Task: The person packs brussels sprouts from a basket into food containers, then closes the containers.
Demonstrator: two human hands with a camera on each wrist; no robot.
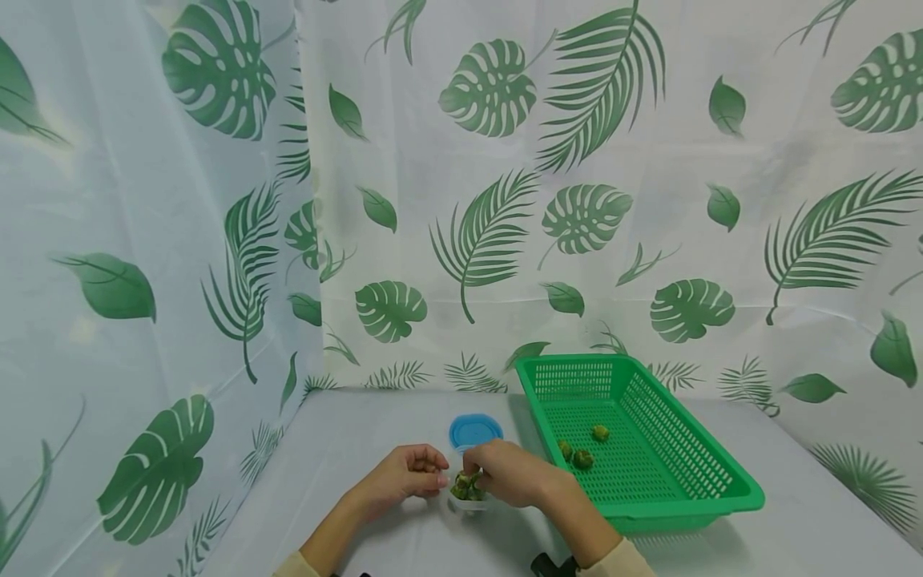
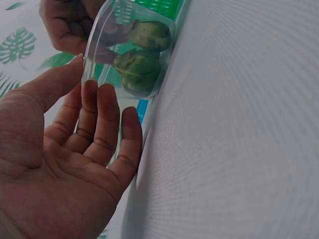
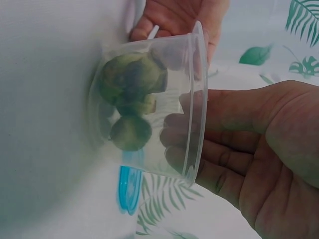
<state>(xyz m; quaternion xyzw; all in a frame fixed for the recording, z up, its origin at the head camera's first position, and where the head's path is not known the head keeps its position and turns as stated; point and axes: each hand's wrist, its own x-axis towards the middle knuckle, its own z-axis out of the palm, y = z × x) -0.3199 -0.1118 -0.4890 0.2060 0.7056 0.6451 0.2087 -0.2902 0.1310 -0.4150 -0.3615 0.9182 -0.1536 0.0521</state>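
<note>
A small clear plastic tub sits on the table with several Brussels sprouts inside. My left hand is at the tub's left side, its thumb and fingertips right at the rim in the left wrist view. The fingers there are loosely bent and the palm shows bare. From the right, my right hand reaches over the rim with its fingers down inside the tub. In the right wrist view its thumb and fingers are apart, just above the sprouts, with nothing between them.
Beyond the tub lies a blue lid. At the right stands a large green mesh basket with a few Brussels sprouts near its left side. Leaf-printed cloth hangs behind and left. A black object shows near the right forearm.
</note>
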